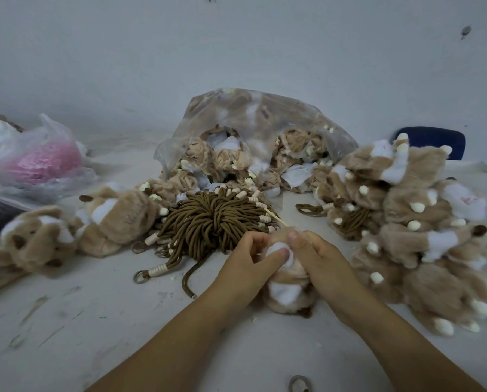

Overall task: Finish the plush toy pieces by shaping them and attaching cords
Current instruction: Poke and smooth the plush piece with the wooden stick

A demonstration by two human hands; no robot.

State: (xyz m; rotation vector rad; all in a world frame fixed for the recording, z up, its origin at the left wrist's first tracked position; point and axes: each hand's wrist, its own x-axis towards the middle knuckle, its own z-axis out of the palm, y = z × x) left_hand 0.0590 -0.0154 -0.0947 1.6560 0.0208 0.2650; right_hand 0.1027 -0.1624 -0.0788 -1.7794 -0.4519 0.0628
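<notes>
A tan and white plush piece point(286, 290) stands on the table in front of me, held between both hands. My left hand point(245, 261) grips its upper left side, thumb pressed on a white patch. My right hand point(318, 261) grips the upper right side and holds a thin wooden stick point(276, 217) that points up and left out of the plush. Just behind the hands lies a bundle of brown cords point(211, 222) with cream wrapped ends and metal rings.
A clear bag point(253, 120) of inside-out plush pieces stands behind the cords. A heap of plush pieces point(423, 222) is on the right and a few plush pieces point(75, 224) on the left. A plastic bag with pink material point(38, 162) sits far left. A metal ring point(298, 384) lies near the front edge.
</notes>
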